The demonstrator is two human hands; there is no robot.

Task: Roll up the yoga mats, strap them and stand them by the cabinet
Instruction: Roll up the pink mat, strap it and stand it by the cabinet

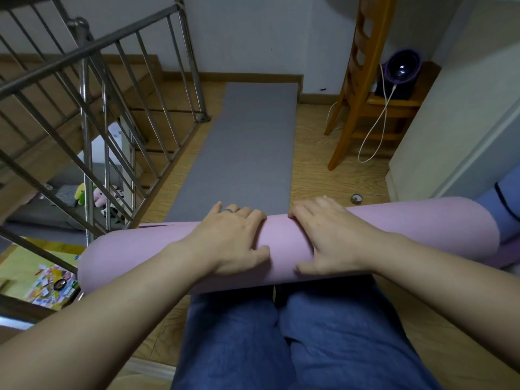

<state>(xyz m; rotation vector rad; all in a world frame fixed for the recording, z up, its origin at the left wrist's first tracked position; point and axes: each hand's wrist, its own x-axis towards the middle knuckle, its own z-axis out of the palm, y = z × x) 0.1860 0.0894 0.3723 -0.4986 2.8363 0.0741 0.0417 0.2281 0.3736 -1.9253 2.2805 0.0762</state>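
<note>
Pink yoga mat roll (146,257) lies crosswise on the wooden floor (318,153), against the person's knees, at the near end of a flat grey mat (253,153). Left grip (233,237) and right grip (334,237) rest side by side on top, fingers curled over the roll.

We look through one wide-angle camera worn on the head, facing forward and tilted down. Our legs (239,347) fill the bottom of the frame, very near; the pink mat roll (140,257) crosses the middle, close below the lens. The floor (315,153) recedes to a wall (253,38) at top centre.
</note>
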